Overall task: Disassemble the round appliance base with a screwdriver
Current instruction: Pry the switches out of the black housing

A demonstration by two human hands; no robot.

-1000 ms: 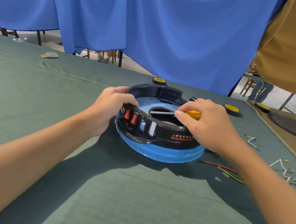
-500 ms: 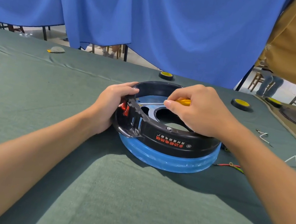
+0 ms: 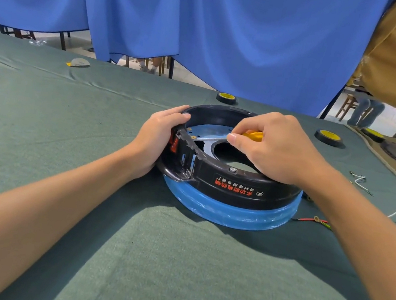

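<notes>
The round appliance base (image 3: pixel 232 189) sits on the counter (image 3: pixel 174 262) straight ahead of me, a black ring with a blue film band (image 3: pixel 228 214) round its lower edge. My left grip (image 3: pixel 157 140) clasps the rim at 9 o'clock, fingers curled over the top edge beside the switch housing (image 3: pixel 183 152). My right grip (image 3: pixel 277 152) pinches the screwdriver (image 3: pixel 253 134) by its yellow handle at about 1 o'clock on the base, and the shaft runs across the inner plate toward 9 o'clock.

To do this step well, I judge I should seat the tip squarely before turning and press along the shaft's line so it does not slip out. The left grip should brace the ring against the twist, since the film may slide on the cloth. The shaft lies very flat, so raising the handle could give a truer bite.

The tip ends at the housing's inner edge, and I cannot tell whether it sits in a screw or pries at a clip. My right grip covers most of the handle and the rim at 3 o'clock. 1 screw (image 3: pixel 232 170) shows on the near rim at 6 o'clock; others I cannot make out
</notes>
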